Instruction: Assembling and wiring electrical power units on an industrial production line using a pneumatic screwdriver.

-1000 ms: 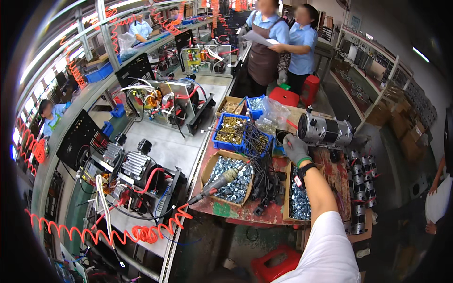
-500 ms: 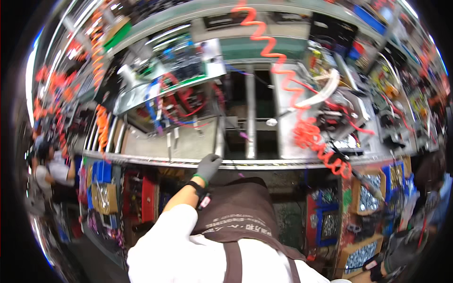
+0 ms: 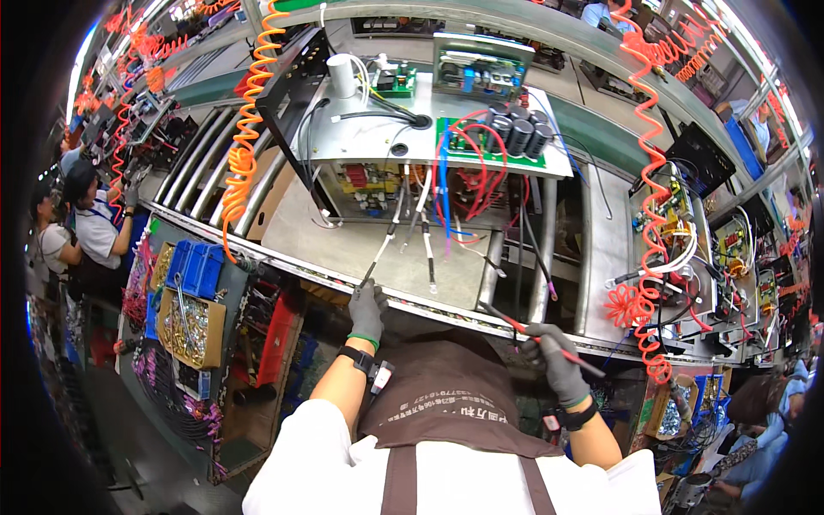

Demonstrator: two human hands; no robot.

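My left hand point(image 3: 367, 311), in a grey glove, is closed at the bench's front edge on the dark end of a white cable point(image 3: 384, 248). That cable hangs from an open metal chassis point(image 3: 446, 159) carrying circuit boards, black capacitors point(image 3: 519, 133) and red and blue wires. Several other cables with lug ends, such as a black-sleeved cable point(image 3: 428, 253), lie in front of the chassis. My right hand point(image 3: 554, 356), gloved too, is wrapped round a long, thin red-and-dark rod point(image 3: 571, 358) whose exact kind I cannot make out. Its dark tip points up and left toward the bench edge.
Rollers point(image 3: 545, 257) run beneath the chassis. An orange coiled hose point(image 3: 240, 172) hangs on the left, a red-orange coiled hose point(image 3: 639, 305) on the right. Beside the latter stand more opened units point(image 3: 678, 249). Below left are a blue bin point(image 3: 193, 268) and a cardboard box point(image 3: 215, 335) of small metal parts. People point(image 3: 99, 219) work at far left.
My view has swung left. The left hand has gone from resting on the bench edge to gripping a cable end. The right hand has come from the parts boxes at lower right, now holding the rod.
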